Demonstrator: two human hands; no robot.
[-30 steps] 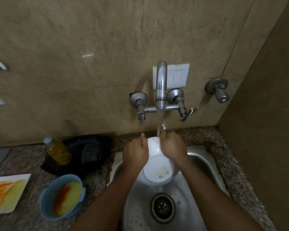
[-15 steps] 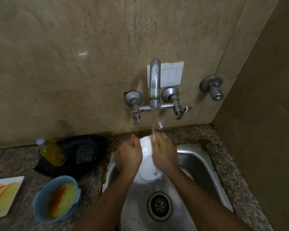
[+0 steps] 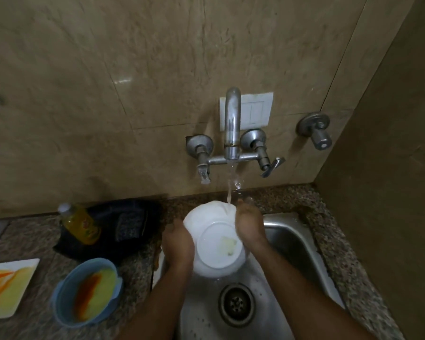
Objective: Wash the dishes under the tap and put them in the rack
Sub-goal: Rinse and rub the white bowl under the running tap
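Note:
A white bowl (image 3: 214, 241) is held bottom side towards me over the steel sink (image 3: 292, 244), with a pale sticker patch on its base. Water runs from the tap (image 3: 232, 123) onto the bowl's far rim. My left hand (image 3: 178, 239) grips the bowl's left side. My right hand (image 3: 249, 224) presses against its right side, right where the stream lands. No rack shows in this view.
On the granite counter to the left stand a blue bowl (image 3: 86, 293) with orange and yellow residue, a dirty white square plate (image 3: 8, 288), a yellow soap bottle (image 3: 80, 223) and a dark cloth (image 3: 123, 227). The sink drain (image 3: 237, 304) lies below the bowl.
The bowl has turned between my hands under the stream, so that its base faces me more fully. The view has shifted a little.

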